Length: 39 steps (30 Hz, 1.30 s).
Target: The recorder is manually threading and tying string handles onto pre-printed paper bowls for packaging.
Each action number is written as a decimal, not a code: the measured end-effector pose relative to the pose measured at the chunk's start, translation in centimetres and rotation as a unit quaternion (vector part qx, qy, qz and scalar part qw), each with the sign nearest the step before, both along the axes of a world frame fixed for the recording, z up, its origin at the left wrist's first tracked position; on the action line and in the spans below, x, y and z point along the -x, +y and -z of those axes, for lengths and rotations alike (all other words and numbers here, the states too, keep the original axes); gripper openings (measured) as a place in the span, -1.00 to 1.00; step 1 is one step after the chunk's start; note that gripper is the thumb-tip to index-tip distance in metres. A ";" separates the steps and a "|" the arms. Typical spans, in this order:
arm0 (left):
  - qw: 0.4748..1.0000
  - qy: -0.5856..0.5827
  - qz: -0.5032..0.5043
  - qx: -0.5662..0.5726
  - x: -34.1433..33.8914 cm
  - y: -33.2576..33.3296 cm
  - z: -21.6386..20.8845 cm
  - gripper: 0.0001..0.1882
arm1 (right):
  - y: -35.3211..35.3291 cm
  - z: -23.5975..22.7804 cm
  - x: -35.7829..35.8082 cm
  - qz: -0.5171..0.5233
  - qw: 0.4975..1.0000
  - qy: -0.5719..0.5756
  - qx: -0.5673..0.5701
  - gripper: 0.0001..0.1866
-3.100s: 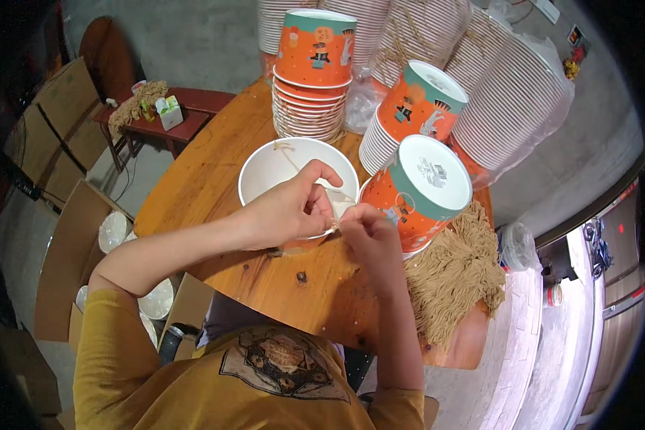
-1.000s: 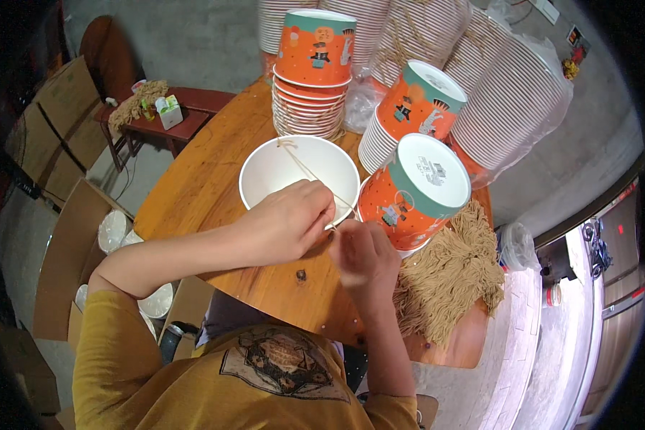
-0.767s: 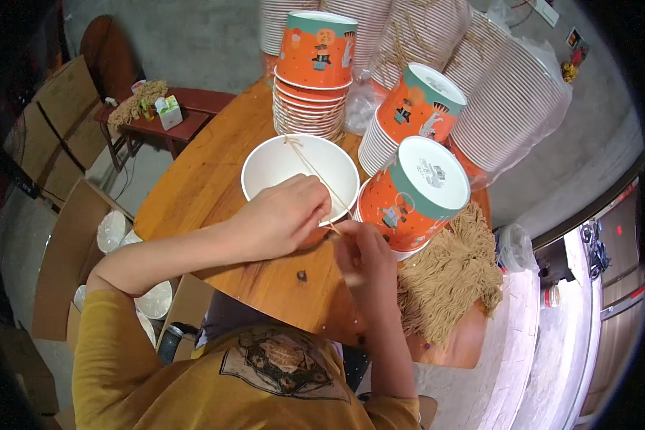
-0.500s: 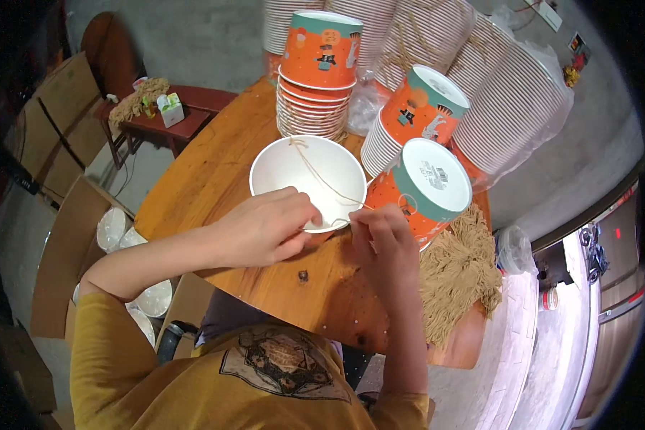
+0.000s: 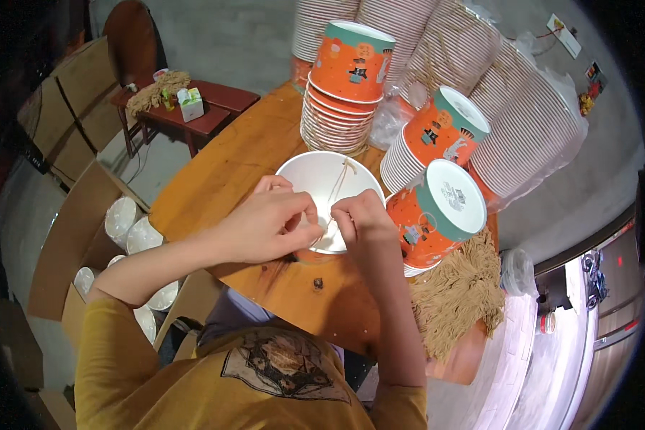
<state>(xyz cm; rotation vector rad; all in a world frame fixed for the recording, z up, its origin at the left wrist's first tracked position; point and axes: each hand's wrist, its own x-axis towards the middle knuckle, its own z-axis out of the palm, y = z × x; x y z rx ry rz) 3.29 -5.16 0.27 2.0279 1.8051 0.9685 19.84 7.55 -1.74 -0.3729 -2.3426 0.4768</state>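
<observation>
A white-lined paper bucket [image 5: 301, 169] stands on the wooden table in front of me, its opening tipped toward me. A tan string [image 5: 340, 179] runs from its far rim down across the inside to my fingers at the near rim. My left hand [image 5: 272, 223] curls over the near left rim, thumb and forefinger closed around the string's end. From the right, my right hand [image 5: 367, 223] pinches the string above the bucket's near side. My fingers partly hide the string's end and the rim.
A bundle of tan strings [image 5: 460, 297] lies at the table's right. Orange and green buckets [image 5: 437, 208] stand upside down beside it. Behind rise bucket stacks [image 5: 351, 61] and plastic-wrapped stacks [image 5: 523, 115]. Left of the table, a cardboard box [image 5: 72, 236] holds several white buckets [image 5: 145, 236].
My right hand has moved up and left over the bucket's near side, closer to my left hand. The string inside has shifted with it. The view has swung slightly left.
</observation>
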 end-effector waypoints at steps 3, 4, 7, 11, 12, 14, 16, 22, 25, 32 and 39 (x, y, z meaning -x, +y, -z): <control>0.999 0.012 -0.046 0.010 -1.2 0.6 0.5 -0.85 | -0.1 -0.1 0.3 0.006 1.000 0.005 0.009 -0.93; 0.996 0.017 -0.072 0.041 -1.5 0.8 0.5 -0.86 | -0.1 -0.2 0.4 0.006 1.000 -0.001 0.011 -0.93; 0.995 0.020 -0.082 -0.053 -2.4 1.2 1.5 -0.82 | -0.4 -0.5 0.5 0.011 0.999 -0.032 0.028 -0.93; 0.994 0.027 -0.089 -0.062 -2.6 1.4 1.2 -0.87 | -0.1 0.0 0.6 0.010 1.000 -0.008 0.023 -0.93; 0.996 0.023 -0.073 -0.055 -2.6 1.2 1.2 -0.88 | -0.1 0.1 0.8 0.020 1.000 0.001 0.015 -0.93; 0.997 0.020 -0.054 -0.048 -2.5 0.8 1.1 -0.88 | -0.1 0.1 0.9 0.032 0.999 0.009 0.008 -0.92; 0.998 0.024 -0.010 -0.049 -2.3 0.4 1.0 -0.90 | -0.1 -0.1 1.1 0.041 0.999 0.020 0.014 -0.92; 0.973 0.133 0.092 -0.165 -1.9 -0.2 1.2 -0.88 | -0.1 0.2 1.3 0.068 0.998 0.010 0.007 -0.93; 0.967 0.156 0.118 -0.164 -0.8 -0.2 1.9 -0.85 | -0.3 0.2 1.6 0.078 0.997 0.015 -0.009 -0.92; 0.964 0.177 0.096 -0.173 1.3 -1.2 -0.1 -0.82 | 1.5 -1.3 0.7 -0.026 0.991 0.049 -0.126 -0.88; 0.957 0.225 0.029 -0.179 4.5 -1.9 -3.4 -0.85 | 1.4 -2.7 -0.5 -0.244 0.959 -0.078 0.124 -0.70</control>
